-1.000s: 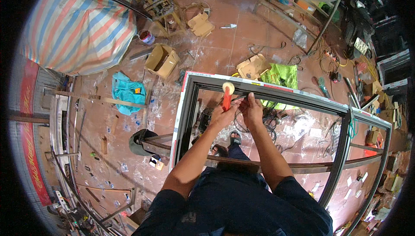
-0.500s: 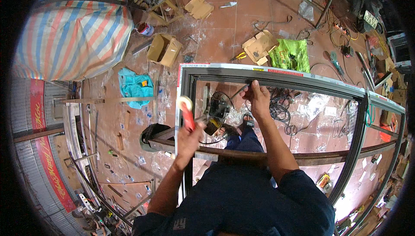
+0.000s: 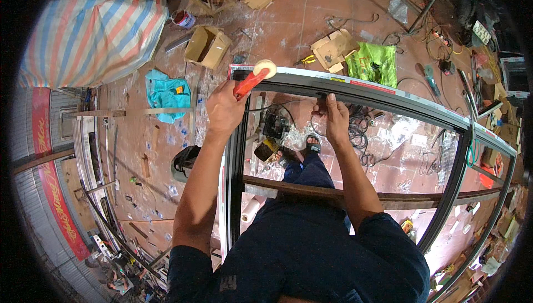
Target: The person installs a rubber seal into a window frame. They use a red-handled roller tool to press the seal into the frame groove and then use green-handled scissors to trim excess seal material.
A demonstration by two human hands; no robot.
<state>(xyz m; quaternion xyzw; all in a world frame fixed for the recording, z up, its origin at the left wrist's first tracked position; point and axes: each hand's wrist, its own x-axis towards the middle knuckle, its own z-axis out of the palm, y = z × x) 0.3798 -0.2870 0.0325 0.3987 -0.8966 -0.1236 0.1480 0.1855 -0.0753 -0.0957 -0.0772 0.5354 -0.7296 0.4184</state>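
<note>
My left hand (image 3: 225,108) is closed around a mallet (image 3: 251,82) with a red handle and a round cream head. It is raised over the top left corner of a dark metal frame (image 3: 377,96), whose outer edge is pale. My right hand (image 3: 336,119) is at the frame's far rail, with thumb and fingers pinched at its inner edge. A thin black strip (image 3: 277,104) runs from the left upright toward those fingers. The grip itself is partly hidden by the fingers.
A wooden beam (image 3: 388,200) crosses beneath the frame in front of me. Coiled black cables (image 3: 360,131) and a black device (image 3: 276,126) lie on the floor inside it. Beyond are an open cardboard box (image 3: 206,47), a green bag (image 3: 373,64) and yellow pliers (image 3: 306,59).
My left hand has risen and moved away from me with the mallet, from inside the frame's left side to its top left corner. My right hand has stayed near the far rail.
</note>
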